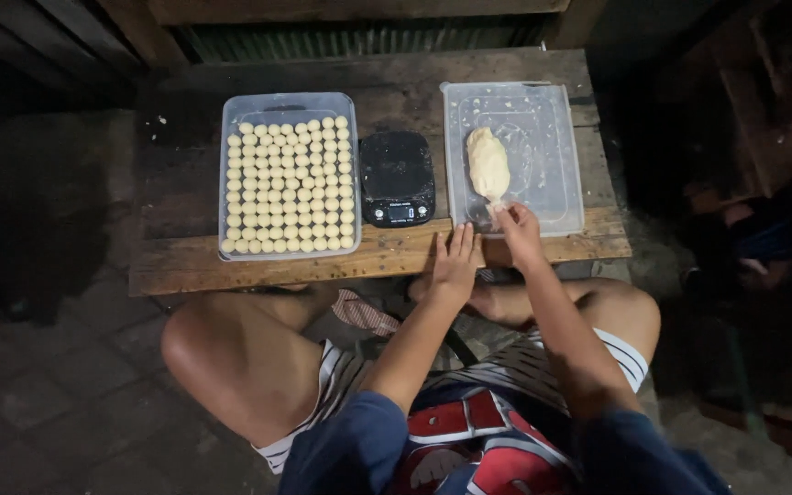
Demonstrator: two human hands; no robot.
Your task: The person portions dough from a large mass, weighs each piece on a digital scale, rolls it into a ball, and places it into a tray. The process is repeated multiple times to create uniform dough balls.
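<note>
Dough lump [488,163] lies lengthwise in the clear plastic tray [556,197] on the right side of the wooden table [176,266], pale and oblong, w/ its narrow end toward me so I can get at it w/o leaning. My right hand [517,234] is at that near end, thumb and fingers pinching a small bit off the tip. My left hand [454,266] lies flat on the table edge, fingers spread, palm down, prob. just steadying me. Black digital scale [397,179] sits btwn the two trays, right beside the dough. Left tray [231,110] holds small dough balls [291,183] in tight rows, nearly full, kept apart from the raw lump. I'm sitting cross-legged, knees under the table's edge.
</note>
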